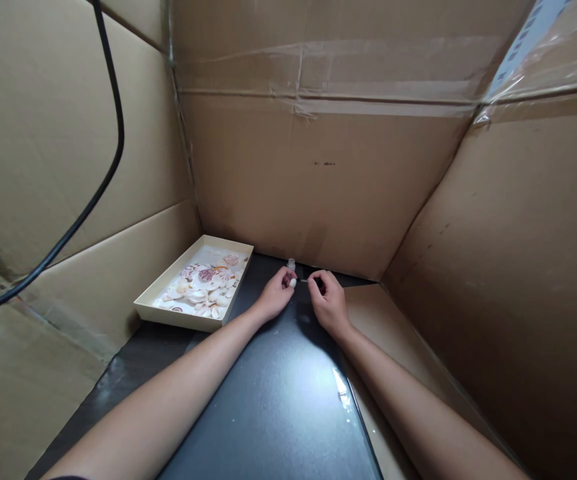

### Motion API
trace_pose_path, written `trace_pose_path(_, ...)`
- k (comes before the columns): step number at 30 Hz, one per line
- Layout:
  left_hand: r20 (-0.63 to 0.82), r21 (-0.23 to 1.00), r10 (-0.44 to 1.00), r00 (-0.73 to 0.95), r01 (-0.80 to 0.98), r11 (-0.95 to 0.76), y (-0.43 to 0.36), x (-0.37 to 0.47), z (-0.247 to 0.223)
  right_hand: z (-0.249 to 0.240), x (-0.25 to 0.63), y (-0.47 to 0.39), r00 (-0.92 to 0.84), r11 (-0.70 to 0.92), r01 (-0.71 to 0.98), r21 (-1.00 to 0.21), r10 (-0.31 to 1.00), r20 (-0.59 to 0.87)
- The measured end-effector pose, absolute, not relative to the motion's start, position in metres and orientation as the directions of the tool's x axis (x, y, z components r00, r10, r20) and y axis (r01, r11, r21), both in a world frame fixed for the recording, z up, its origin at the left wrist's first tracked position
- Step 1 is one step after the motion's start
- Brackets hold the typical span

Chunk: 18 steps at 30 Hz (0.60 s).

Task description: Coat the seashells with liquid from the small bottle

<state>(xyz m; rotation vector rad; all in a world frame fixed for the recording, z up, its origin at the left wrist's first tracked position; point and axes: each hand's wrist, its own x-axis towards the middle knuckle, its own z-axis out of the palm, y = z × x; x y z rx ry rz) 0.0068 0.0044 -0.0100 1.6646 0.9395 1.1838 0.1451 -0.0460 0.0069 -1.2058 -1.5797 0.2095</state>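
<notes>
Near the back of the dark table, my left hand [277,294] pinches a small pale piece [293,283], perhaps a shell. Close by on the right, my right hand [329,301] has its fingertips closed on a thin, light-coloured stick-like item [304,280] that points toward the pale piece. Whether the two items touch is too small to tell. A small clear bottle [291,264] stands just behind my left fingertips. To the left of my hands is a cream tray [175,319] holding several white, pinkish and purple shells.
Cardboard walls [318,193] enclose the dark table [258,400] at the back and both sides. A black cable [118,127] hangs at the upper left. Flat cardboard [383,320] lies along the table's right edge, under my right forearm.
</notes>
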Motion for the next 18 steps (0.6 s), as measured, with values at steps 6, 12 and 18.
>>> trace_pose_path(6, 0.306, 0.937, 0.915, 0.265, 0.085, -0.338, 0.0051, 0.0065, -0.0115, 0.0079, 0.1443, -0.0468, 0.083, 0.470, 0.580, -0.665, 0.779, 0.622)
trace_pose_path(12, 0.304, 0.941, 0.918, 0.255, 0.070, -0.331, 0.0055, 0.0063, -0.0116, 0.0079, 0.1447, -0.0475, 0.025, 0.521, 0.547, -0.655, 0.772, 0.635)
trace_pose_path(18, 0.309, 0.945, 0.917, 0.252, 0.030, -0.327, 0.0066, 0.0071, -0.0127, 0.0073, 0.1446, -0.0471, 0.058, 0.511, 0.527, -0.679, 0.775, 0.629)
